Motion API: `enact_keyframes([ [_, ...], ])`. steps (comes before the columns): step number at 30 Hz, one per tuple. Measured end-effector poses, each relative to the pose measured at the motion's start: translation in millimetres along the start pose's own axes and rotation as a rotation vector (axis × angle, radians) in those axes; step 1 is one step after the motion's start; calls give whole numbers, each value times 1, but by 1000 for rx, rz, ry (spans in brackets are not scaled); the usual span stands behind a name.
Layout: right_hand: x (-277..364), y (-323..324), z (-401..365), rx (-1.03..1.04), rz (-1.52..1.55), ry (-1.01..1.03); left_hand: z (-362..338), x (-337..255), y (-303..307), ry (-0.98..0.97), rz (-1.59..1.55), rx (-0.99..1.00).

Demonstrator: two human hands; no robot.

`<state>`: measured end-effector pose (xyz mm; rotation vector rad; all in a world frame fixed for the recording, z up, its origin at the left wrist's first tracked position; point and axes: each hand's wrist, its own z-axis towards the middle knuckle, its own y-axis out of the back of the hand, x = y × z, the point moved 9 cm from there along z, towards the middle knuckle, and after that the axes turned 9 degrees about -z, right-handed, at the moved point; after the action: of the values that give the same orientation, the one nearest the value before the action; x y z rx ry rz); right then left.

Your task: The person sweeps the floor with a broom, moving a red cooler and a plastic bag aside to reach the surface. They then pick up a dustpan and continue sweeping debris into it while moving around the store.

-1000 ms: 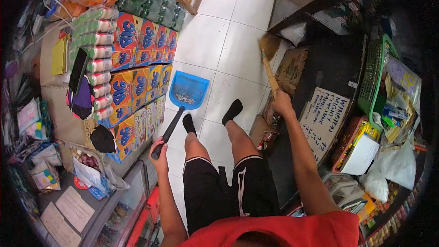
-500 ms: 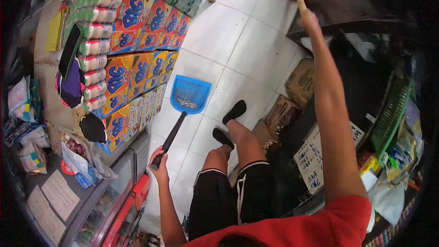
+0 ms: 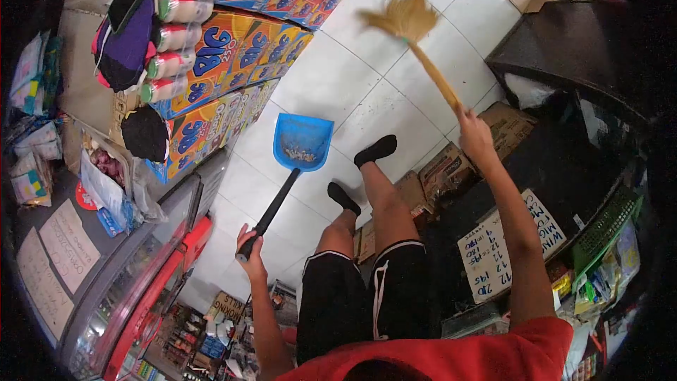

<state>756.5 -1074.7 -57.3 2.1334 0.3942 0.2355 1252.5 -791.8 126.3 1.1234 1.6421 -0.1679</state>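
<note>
My left hand [image 3: 252,250] is wrapped round the black handle end of a blue dustpan [image 3: 304,132]. Light-coloured bits of debris [image 3: 300,153] lie in the pan near its handle side. My right hand [image 3: 477,137] grips the long stick of a straw broom [image 3: 408,18], whose tan bristles are fanned out over the white tiles beyond the dustpan. Small dark specks [image 3: 362,114] are scattered on the floor between the pan and my right foot.
Stacked orange cartons [image 3: 228,49] and shrink-wrapped bottles [image 3: 185,10] stand on the left. A red-edged glass case [image 3: 151,303] is at lower left. Cardboard boxes [image 3: 446,171] line the right side, beside a black counter with a handwritten sign [image 3: 504,247].
My right hand has come nearer and lower, bringing the broom's bristles from the top edge into full view over the tiles. The dustpan stays in my left hand, shifted slightly right in view.
</note>
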Motion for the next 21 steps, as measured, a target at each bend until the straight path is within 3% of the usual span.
enact_keyframes([
  [4, -6, 92, -77, 92, -37, -109, -20, 49, 38, 164, -159, -161],
  [6, -19, 127, -83, -92, -102, -202, -32, 74, 59, 250, -327, -327],
  [8, -22, 148, -49, -194, -55, -186, -33, 89, 66, 254, -357, -309],
  [11, -17, 136, 43, -469, 171, -83, -40, 108, 81, 269, -367, -381],
  [13, 8, 107, 111, -282, 281, -173, -42, 113, 88, 266, -395, -425],
  [14, 32, 89, 129, -333, 201, -154, -41, 112, 92, 261, -393, -429],
  [15, 66, 84, 126, -291, 136, -89, -43, 111, 96, 247, -399, -423],
  [16, 97, 76, 109, -381, -27, -4, -45, 111, 102, 236, -404, -418],
  [17, 111, 47, 101, -346, -124, -38, -47, 113, 110, 238, -402, -423],
  [18, 130, 36, 80, -195, -226, 68, -47, 118, 118, 250, -427, -435],
  [21, 127, 21, 19, -132, -149, 63, -52, 130, 140, 266, -492, -459],
])
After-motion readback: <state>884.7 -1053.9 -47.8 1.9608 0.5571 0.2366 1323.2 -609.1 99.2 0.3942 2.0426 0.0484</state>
